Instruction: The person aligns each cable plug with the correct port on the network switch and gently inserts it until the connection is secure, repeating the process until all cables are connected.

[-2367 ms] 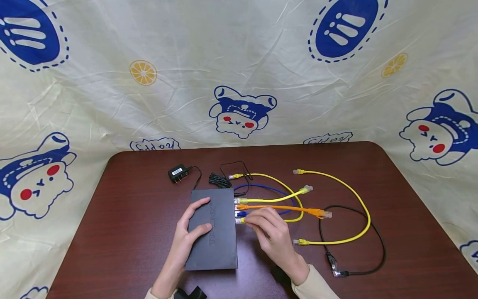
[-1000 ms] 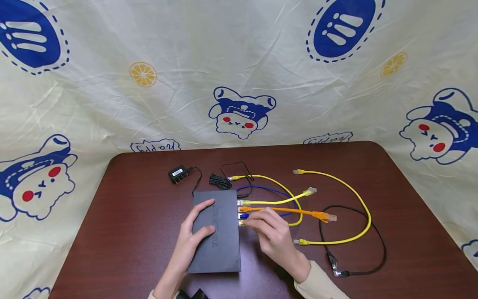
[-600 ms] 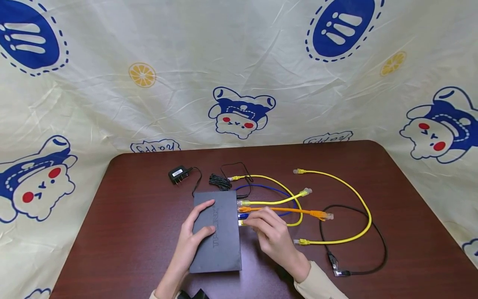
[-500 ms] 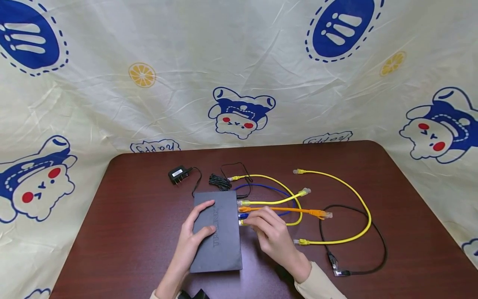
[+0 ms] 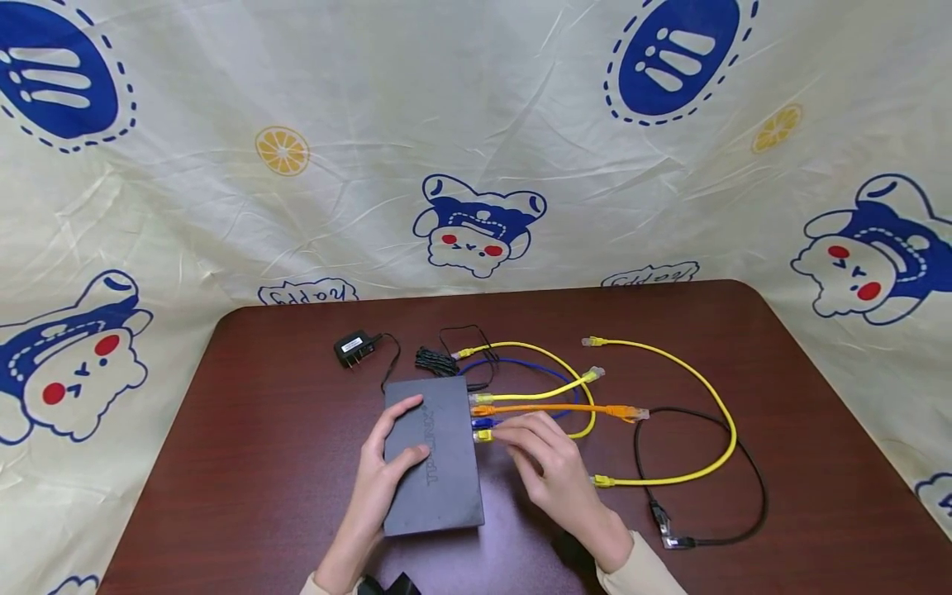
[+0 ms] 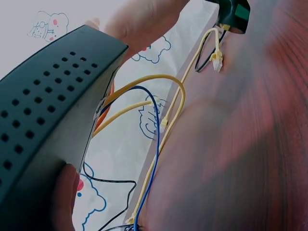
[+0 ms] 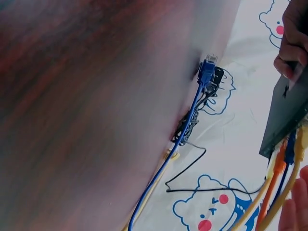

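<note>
My left hand point(image 5: 374, 477) holds a dark grey TP-LINK network switch point(image 5: 449, 500), thumb and index finger lying on its top. In the left wrist view the vented underside point(image 6: 43, 91) shows, raised off the table. Plugged into its right side are a light yellow cable point(image 5: 528, 397), an orange cable point(image 5: 546, 407), a blue plug point(image 5: 485, 423) and a yellow plug point(image 5: 483, 435). My right hand point(image 5: 559, 477) is just right of that yellow plug, fingertips bent beside its cable. In the right wrist view its fingers point(image 7: 299, 202) lie alongside the yellow cable point(image 7: 288, 190), not visibly round it.
A black power adapter point(image 5: 353, 348) and a bundled cord point(image 5: 436, 360) lie behind the switch. On the right of the table point(image 5: 245, 463) are a loose yellow cable point(image 5: 732, 413) and a black cable point(image 5: 762, 496). A printed cloth point(image 5: 476, 99) hangs behind.
My right fingertips have moved off the yellow plug, slightly rightward, so the plug shows fully. The switch has tilted a little, and the cables' free ends have shifted left and up.
</note>
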A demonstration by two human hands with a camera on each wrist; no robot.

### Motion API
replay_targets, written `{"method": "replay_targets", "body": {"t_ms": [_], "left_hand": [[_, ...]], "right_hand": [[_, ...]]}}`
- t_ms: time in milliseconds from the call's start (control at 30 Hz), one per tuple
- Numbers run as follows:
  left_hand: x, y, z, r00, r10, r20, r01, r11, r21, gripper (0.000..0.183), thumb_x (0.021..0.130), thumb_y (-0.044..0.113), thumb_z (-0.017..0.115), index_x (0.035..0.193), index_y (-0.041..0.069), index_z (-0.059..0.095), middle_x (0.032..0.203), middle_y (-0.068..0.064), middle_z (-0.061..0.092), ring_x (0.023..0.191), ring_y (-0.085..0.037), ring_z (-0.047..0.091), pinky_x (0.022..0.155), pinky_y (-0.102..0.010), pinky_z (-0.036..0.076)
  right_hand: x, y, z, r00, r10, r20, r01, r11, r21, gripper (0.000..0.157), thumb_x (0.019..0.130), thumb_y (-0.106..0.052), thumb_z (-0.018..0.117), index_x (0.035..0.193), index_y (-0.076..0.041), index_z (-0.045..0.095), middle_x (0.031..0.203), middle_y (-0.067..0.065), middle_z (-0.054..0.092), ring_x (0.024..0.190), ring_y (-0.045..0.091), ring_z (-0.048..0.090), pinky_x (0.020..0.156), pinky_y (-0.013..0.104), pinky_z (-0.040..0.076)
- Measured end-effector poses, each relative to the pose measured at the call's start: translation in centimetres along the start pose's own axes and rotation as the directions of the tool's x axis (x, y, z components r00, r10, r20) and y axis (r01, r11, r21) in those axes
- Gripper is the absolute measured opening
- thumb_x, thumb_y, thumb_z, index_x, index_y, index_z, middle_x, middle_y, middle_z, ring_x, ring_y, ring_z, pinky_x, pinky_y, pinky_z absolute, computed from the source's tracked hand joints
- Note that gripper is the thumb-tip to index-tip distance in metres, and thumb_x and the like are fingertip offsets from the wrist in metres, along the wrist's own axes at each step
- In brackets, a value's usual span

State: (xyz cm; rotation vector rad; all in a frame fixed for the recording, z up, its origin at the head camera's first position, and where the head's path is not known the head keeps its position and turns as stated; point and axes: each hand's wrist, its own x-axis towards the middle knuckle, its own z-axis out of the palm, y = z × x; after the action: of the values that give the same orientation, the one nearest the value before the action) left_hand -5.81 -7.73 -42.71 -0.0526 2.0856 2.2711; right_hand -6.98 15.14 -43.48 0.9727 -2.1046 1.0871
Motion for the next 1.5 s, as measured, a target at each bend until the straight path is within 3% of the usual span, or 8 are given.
{"method": "replay_targets", "body": {"t_ms": [133, 300, 800, 1033, 1233, 1500], "left_hand": [[0.1, -0.1, -0.2, 1.000, -0.001, -0.001, 0.001, 1.000, -0.004, 0.056, 0.081, 0.001, 0.064, 0.131, 0.025, 0.057, 0.126, -0.005, 0.053, 0.107, -0.024, 0.049, 0.089, -0.036, 0.039], [0.2, -0.1, -0.4, 1.000, -0.007, 0.013, 0.007, 1.000, -0.004, 0.056, 0.082, 0.002, 0.064, 0.132, 0.026, 0.056, 0.126, -0.005, 0.052, 0.107, -0.024, 0.049, 0.088, -0.035, 0.041], [0.5, -0.1, -0.9, 0.999, -0.020, 0.043, 0.022, 0.999, -0.037, 0.057, 0.084, 0.003, 0.064, 0.135, 0.025, 0.053, 0.129, -0.007, 0.048, 0.109, -0.026, 0.046, 0.087, -0.040, 0.040], [0.5, -0.2, -0.9, 0.998, -0.021, 0.053, 0.023, 0.999, -0.040, 0.057, 0.085, 0.004, 0.064, 0.136, 0.026, 0.052, 0.133, -0.007, 0.046, 0.112, -0.027, 0.045, 0.089, -0.042, 0.039], [0.5, -0.2, -1.0, 0.998, -0.024, 0.052, 0.027, 0.999, -0.046, 0.057, 0.085, 0.003, 0.064, 0.135, 0.026, 0.052, 0.131, -0.007, 0.047, 0.110, -0.027, 0.046, 0.087, -0.041, 0.040], [0.5, -0.3, -1.0, 0.998, -0.028, 0.053, 0.031, 0.998, -0.054, 0.057, 0.085, 0.003, 0.063, 0.135, 0.026, 0.052, 0.130, -0.008, 0.047, 0.108, -0.028, 0.047, 0.085, -0.039, 0.042]], "right_hand": [[-0.2, 0.1, -0.9, 0.998, 0.047, 0.031, -0.047, 0.999, 0.006, 0.015, 0.093, -0.006, 0.062, 0.106, -0.005, 0.068, 0.105, 0.005, 0.063, 0.097, 0.022, 0.058, 0.088, 0.020, 0.042], [-0.7, 0.1, -2.2, 0.990, 0.126, 0.063, -0.125, 0.992, -0.014, 0.041, 0.073, 0.014, 0.070, 0.109, -0.005, 0.067, 0.108, 0.007, 0.063, 0.099, 0.023, 0.057, 0.091, 0.017, 0.039], [-3.0, -0.3, -5.2, 0.965, 0.248, 0.083, -0.243, 0.968, -0.061, 0.047, 0.072, 0.014, 0.071, 0.114, -0.007, 0.065, 0.112, 0.004, 0.062, 0.104, 0.018, 0.057, 0.091, 0.015, 0.039], [-4.4, -0.2, -6.5, 0.946, 0.313, 0.081, -0.308, 0.949, -0.067, 0.050, 0.072, 0.018, 0.071, 0.116, -0.006, 0.065, 0.112, 0.004, 0.062, 0.104, 0.011, 0.056, 0.082, 0.017, 0.045], [-5.5, 0.3, -8.0, 0.946, 0.318, 0.058, -0.309, 0.943, -0.126, 0.053, 0.069, 0.019, 0.072, 0.115, -0.007, 0.065, 0.109, 0.002, 0.063, 0.099, 0.008, 0.056, 0.078, 0.016, 0.043], [-7.4, 0.6, -9.7, 0.912, 0.410, 0.018, -0.396, 0.891, -0.222, 0.050, 0.069, 0.018, 0.073, 0.112, -0.008, 0.067, 0.107, -0.001, 0.063, 0.092, 0.008, 0.059, 0.070, 0.014, 0.046]]}}
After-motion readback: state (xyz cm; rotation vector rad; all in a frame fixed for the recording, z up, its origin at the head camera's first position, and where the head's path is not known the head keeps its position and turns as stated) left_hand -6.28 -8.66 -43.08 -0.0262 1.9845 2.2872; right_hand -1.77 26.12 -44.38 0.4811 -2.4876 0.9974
